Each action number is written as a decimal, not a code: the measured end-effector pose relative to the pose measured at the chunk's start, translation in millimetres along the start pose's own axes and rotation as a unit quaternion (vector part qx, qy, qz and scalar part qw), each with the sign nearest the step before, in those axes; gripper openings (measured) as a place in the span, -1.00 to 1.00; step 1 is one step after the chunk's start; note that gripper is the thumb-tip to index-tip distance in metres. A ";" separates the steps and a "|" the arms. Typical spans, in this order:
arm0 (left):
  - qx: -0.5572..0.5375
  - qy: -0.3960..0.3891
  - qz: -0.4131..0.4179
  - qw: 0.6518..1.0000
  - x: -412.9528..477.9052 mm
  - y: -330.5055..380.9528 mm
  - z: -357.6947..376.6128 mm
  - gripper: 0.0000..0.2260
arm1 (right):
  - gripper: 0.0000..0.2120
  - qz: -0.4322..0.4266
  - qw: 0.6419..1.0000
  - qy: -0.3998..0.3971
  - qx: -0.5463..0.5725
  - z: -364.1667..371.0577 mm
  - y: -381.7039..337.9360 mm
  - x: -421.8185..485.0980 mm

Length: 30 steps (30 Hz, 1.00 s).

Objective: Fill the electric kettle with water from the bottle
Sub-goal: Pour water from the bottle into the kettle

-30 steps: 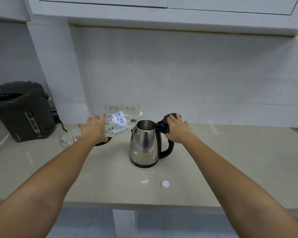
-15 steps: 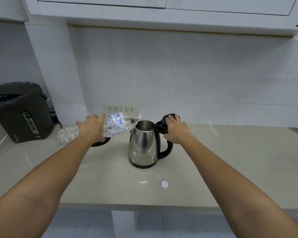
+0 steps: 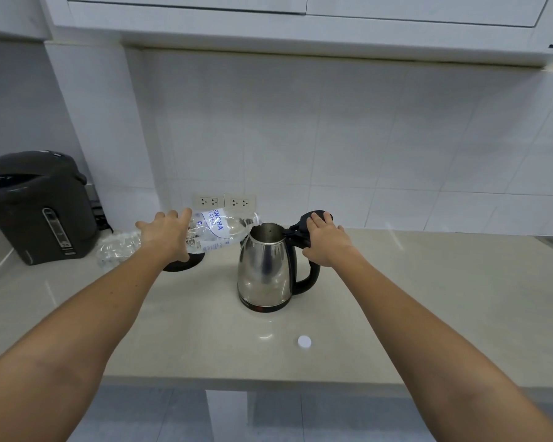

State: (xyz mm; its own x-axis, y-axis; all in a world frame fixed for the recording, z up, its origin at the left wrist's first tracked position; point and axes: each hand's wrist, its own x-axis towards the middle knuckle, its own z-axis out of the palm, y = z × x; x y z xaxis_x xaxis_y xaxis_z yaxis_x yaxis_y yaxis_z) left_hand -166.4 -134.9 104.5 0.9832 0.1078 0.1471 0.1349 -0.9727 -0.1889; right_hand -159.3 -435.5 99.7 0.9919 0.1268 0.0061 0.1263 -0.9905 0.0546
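Note:
A stainless steel electric kettle point(image 3: 265, 269) with a black handle stands on the counter, its black lid tipped open behind the handle. My right hand point(image 3: 324, 242) grips the top of the handle, fingers over the raised lid. My left hand point(image 3: 166, 236) holds a clear plastic water bottle point(image 3: 217, 232) with a blue and white label. The bottle lies almost level, its mouth at the kettle's open rim on the left side. Its base end sticks out to the left of my hand.
The kettle's black base point(image 3: 181, 264) lies under my left hand. A white bottle cap point(image 3: 304, 341) rests on the beige counter point(image 3: 428, 314) in front of the kettle. A dark grey hot-water dispenser point(image 3: 39, 207) stands at the left. Two wall sockets point(image 3: 224, 201) sit behind the bottle.
The bottle has tipped from neck-up to nearly level, its mouth now at the kettle's rim. My right hand stays on the handle and lid.

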 end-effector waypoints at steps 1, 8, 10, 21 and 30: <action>-0.001 0.000 -0.001 1.000 -0.1 -0.3 -0.3 -0.30 | -0.30 0.000 1.000 0.000 -0.001 0.2 0.1 0.0; -0.007 -0.002 -0.005 1.000 -1.4 -0.8 -2.7 -0.32 | -0.30 0.000 1.000 0.000 -0.004 -0.2 0.2 0.1; -0.003 -0.004 -0.004 1.000 -1.5 -1.0 -3.2 -0.32 | -0.30 -0.001 1.000 -0.001 -0.005 0.0 0.4 -0.2; 0.010 -0.006 -0.008 1.000 -2.5 -3.5 -7.2 -0.31 | -0.31 -0.002 1.000 0.005 -0.003 0.7 0.3 -0.3; 0.009 -0.008 -0.008 1.000 -4.4 -3.7 -11.0 -0.32 | -0.31 -0.001 1.000 0.003 -0.004 -0.4 0.0 -0.9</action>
State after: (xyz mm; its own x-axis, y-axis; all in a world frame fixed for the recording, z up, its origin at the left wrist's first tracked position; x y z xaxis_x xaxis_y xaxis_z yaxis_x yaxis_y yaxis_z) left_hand -172.6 -134.0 115.2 0.9829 0.1264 0.1341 0.1523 -0.9669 -0.2048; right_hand -160.2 -435.6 100.1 0.9916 0.1291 0.0124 0.1281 -0.9898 0.0624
